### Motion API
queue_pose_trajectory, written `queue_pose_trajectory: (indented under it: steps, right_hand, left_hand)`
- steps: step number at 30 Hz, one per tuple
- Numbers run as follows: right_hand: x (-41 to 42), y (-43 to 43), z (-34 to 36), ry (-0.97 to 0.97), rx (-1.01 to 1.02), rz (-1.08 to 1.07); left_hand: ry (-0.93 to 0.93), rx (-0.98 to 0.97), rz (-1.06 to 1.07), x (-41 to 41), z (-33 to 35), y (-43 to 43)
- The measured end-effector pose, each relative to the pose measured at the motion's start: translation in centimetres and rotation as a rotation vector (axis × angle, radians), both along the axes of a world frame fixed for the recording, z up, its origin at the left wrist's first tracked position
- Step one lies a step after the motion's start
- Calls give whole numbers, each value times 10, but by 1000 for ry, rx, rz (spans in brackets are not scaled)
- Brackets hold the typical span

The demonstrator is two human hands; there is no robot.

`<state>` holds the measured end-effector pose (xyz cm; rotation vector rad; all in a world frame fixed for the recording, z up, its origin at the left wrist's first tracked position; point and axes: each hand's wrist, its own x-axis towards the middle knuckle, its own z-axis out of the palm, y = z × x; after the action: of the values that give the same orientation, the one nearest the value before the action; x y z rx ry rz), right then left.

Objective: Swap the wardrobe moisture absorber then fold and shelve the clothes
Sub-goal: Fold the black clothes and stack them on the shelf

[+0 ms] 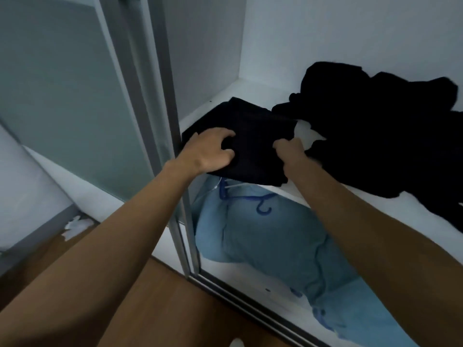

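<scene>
A folded black garment (255, 136) lies at the left front of the white wardrobe shelf (313, 196), partly over the shelf's edge. My left hand (208, 151) grips its left side with curled fingers. My right hand (288, 146) pinches its right edge. To the right, a loose heap of black clothes (380, 126) spreads across the shelf, touching the folded piece. No moisture absorber is in view.
A frosted sliding door (75, 96) with a metal frame (172, 146) stands just left of my left hand. Below the shelf lie light blue clothes (275, 241) and a blue hanger (260, 201). Wooden floor (175, 309) with white scraps (75, 225) lies at lower left.
</scene>
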<state>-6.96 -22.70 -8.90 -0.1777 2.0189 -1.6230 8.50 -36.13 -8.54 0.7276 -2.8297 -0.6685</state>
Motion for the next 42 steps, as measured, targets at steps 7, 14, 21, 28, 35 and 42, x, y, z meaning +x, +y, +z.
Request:
queue_pose_trajectory:
  steps: [7, 14, 21, 28, 35, 42]
  right_hand:
    - [-50, -64, -18, 17, -174, -28]
    - [-83, -78, -26, -89, -291, -233]
    - [-38, -107, -31, 47, -200, -98]
    - [-81, -38, 3, 227, 46, 153]
    - [-137, 80, 48, 957, 439, -251]
    - [-157, 135, 15, 579, 725, -210]
  left_hand:
    - [-111, -232, 199, -59, -38, -33]
    - [-127, -318, 117, -106, -31, -59]
    - [-162, -173, 287, -97, -25, -82]
    - [17, -69, 241, -122, -7, -63]
    - [249, 164, -226, -195, -7, -1]
    - [139, 559, -324, -265, -28, 54]
